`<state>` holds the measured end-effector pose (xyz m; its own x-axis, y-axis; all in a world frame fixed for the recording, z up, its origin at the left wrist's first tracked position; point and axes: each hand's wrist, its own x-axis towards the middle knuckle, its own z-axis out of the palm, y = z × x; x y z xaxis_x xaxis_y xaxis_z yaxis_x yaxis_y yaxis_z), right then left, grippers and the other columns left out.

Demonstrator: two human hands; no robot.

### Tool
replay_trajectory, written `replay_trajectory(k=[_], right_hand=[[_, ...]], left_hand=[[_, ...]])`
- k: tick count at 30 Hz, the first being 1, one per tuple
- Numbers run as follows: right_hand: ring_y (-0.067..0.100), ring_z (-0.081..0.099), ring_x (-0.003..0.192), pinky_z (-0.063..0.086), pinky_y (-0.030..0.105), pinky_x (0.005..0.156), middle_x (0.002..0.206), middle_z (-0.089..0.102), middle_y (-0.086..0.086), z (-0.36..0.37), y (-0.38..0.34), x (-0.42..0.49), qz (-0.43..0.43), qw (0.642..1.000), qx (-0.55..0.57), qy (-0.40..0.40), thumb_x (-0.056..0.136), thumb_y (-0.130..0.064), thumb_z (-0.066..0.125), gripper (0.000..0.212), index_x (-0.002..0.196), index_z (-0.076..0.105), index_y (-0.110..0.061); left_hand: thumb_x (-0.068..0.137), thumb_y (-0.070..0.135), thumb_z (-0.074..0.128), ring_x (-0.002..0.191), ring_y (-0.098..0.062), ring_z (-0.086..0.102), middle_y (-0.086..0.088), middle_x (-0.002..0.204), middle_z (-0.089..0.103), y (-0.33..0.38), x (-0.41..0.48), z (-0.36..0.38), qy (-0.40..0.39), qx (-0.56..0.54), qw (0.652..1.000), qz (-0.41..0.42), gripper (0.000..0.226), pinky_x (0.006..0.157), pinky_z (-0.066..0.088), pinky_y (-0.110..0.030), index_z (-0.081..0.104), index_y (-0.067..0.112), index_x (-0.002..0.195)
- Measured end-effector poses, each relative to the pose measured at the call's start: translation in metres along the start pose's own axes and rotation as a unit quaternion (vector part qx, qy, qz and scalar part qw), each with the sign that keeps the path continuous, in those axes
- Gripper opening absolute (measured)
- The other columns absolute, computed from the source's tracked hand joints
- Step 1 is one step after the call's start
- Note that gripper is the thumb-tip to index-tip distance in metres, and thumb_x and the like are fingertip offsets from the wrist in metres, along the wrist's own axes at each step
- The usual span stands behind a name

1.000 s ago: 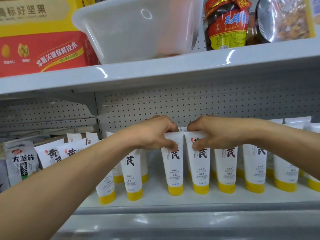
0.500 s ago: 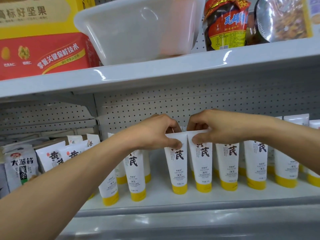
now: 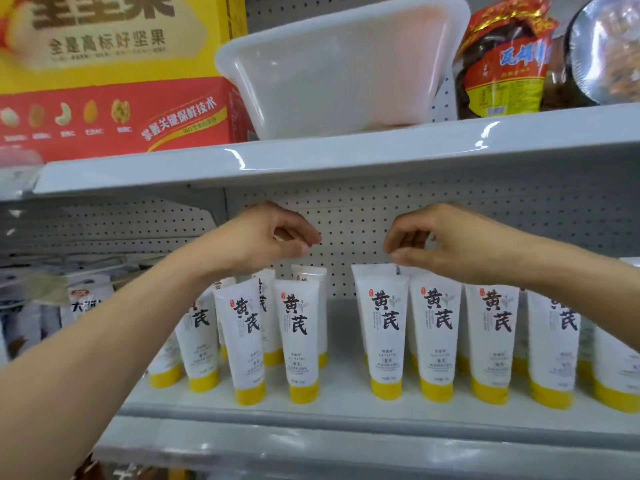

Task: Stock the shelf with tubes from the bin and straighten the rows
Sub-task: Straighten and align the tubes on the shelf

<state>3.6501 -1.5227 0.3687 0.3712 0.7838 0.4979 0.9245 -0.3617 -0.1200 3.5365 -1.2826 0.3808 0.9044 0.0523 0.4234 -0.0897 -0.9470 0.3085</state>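
Left grip (image 3: 273, 237) and right grip (image 3: 440, 244) raised, apart; fingers curled, empty

Tubes (image 3: 386, 327) stand in rows on the lower shelf (image 3: 346, 407), with a gap at centre frame. Bags (image 3: 86, 303) sit lower left beside them. On the upper shelf (image 3: 346, 157): box (image 3: 114, 81) upper left, bin (image 3: 339, 71) in the middle, packets (image 3: 502, 64) upper right.
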Motion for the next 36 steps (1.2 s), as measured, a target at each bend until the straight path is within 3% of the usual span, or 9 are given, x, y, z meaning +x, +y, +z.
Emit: replay_trajectory(k=[6,11,15,19,24,28,36], right_hand=[[-0.010,0.060,0.082,0.043,0.015,0.076,0.086,0.065,-0.027,0.004,0.001,0.037,-0.002,0.999,0.010,-0.053,0.089,-0.028,0.066,0.013,0.089,0.064,-0.041],[-0.013,0.060,0.084,0.043,0.006,0.076,0.090,0.065,-0.030,0.013,-0.005,0.054,0.039,0.995,0.003,-0.097,0.090,-0.030,0.065,0.013,0.100,0.072,-0.031],[-0.008,0.065,0.089,0.052,0.023,0.092,0.098,0.072,-0.023,0.023,-0.006,0.064,0.080,0.987,-0.003,-0.142,0.086,-0.030,0.070,0.018,0.104,0.074,-0.028],[-0.006,0.067,0.083,0.055,0.028,0.089,0.090,0.074,-0.021,0.030,-0.003,0.070,0.096,0.984,-0.004,-0.148,0.085,-0.026,0.072,0.013,0.097,0.077,-0.027],[-0.005,0.067,0.078,0.054,0.022,0.082,0.085,0.074,-0.018,0.033,-0.002,0.071,0.105,0.986,0.002,-0.129,0.085,-0.021,0.071,0.009,0.090,0.077,-0.026],[-0.001,0.068,0.080,0.056,0.026,0.082,0.084,0.075,-0.015,0.033,-0.004,0.070,0.112,0.986,0.002,-0.128,0.085,-0.021,0.071,0.008,0.088,0.077,-0.024],[0.003,0.068,0.078,0.056,0.032,0.083,0.083,0.075,-0.012,0.034,-0.007,0.070,0.108,0.985,0.009,-0.134,0.086,-0.018,0.069,0.010,0.088,0.078,-0.021]], left_hand=[[0.089,0.016,0.067,0.104,-0.001,0.063,0.011,0.112,0.069,-0.018,0.022,-0.001,-0.074,0.052,0.996,-0.010,0.024,0.088,0.045,-0.009,0.070,0.025,0.112],[0.084,0.025,0.074,0.100,0.005,0.063,0.017,0.110,0.070,-0.028,0.041,0.007,-0.148,0.068,0.987,-0.007,0.030,0.086,0.044,-0.010,0.069,0.030,0.113],[0.083,0.021,0.075,0.087,0.005,0.067,0.013,0.103,0.074,-0.037,0.052,0.017,-0.185,0.058,0.981,0.019,0.024,0.079,0.050,-0.006,0.074,0.022,0.107],[0.084,0.022,0.074,0.086,-0.004,0.070,0.009,0.095,0.076,-0.041,0.058,0.023,-0.180,0.051,0.981,0.053,0.017,0.081,0.057,-0.021,0.077,0.017,0.100],[0.084,0.024,0.074,0.083,-0.008,0.071,0.005,0.090,0.076,-0.038,0.064,0.031,-0.161,0.045,0.983,0.071,0.017,0.072,0.058,-0.021,0.077,0.016,0.099],[0.084,0.025,0.074,0.080,-0.007,0.071,0.006,0.089,0.077,-0.032,0.066,0.037,-0.157,0.036,0.984,0.074,0.017,0.065,0.055,-0.015,0.077,0.017,0.099],[0.084,0.023,0.074,0.081,-0.011,0.072,0.003,0.087,0.076,-0.025,0.065,0.038,-0.170,0.013,0.983,0.066,0.019,0.069,0.059,-0.021,0.077,0.013,0.100]])
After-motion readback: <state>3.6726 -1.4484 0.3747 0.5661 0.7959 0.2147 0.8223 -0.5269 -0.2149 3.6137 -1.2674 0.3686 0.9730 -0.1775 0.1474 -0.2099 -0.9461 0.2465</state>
